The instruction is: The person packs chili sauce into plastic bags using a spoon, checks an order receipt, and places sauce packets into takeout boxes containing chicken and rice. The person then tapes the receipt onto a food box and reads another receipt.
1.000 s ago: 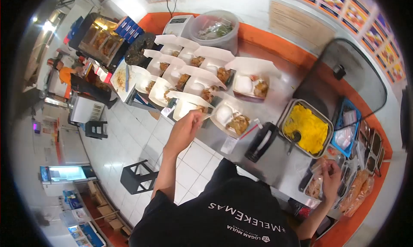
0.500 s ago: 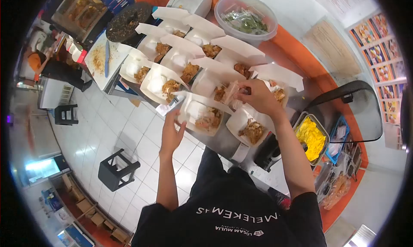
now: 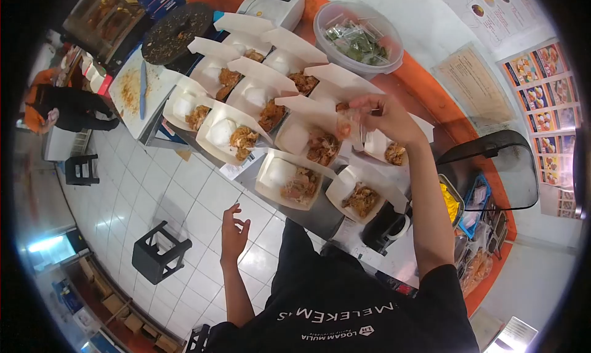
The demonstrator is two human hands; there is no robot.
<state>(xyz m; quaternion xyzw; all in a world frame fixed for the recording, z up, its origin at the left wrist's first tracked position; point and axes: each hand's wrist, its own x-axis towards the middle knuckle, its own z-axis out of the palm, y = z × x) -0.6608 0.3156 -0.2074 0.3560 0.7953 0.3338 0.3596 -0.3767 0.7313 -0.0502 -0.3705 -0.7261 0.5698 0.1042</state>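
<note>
Several white paper boxes with raised lids stand in rows on the counter, each visible filling being white rice and browned fried chicken. Over a middle box (image 3: 292,134) and its neighbour, my right hand (image 3: 385,119) pinches a small clear plastic packet (image 3: 351,128), blurred, with something reddish inside. What looks like clear plastic also lies on the chicken in the front box (image 3: 271,190). Beside that one stands another front box (image 3: 335,196) with rice and chicken. My left hand (image 3: 234,236) hangs over the floor in front of the counter, fingers apart and loosely bent, holding nothing.
A round clear tub (image 3: 360,39) of leafy packets stands behind the boxes. Left are a cutting board (image 3: 126,94) with a knife (image 3: 143,88) and a dark stone mortar (image 3: 178,33). A dark-framed clear panel (image 3: 498,171) stands right. A person (image 3: 68,107) is far left, near black stools.
My right hand has moved up and slightly right with the packet, off the middle box. My left hand has drawn back from the front box's edge and down. The view has shifted slightly.
</note>
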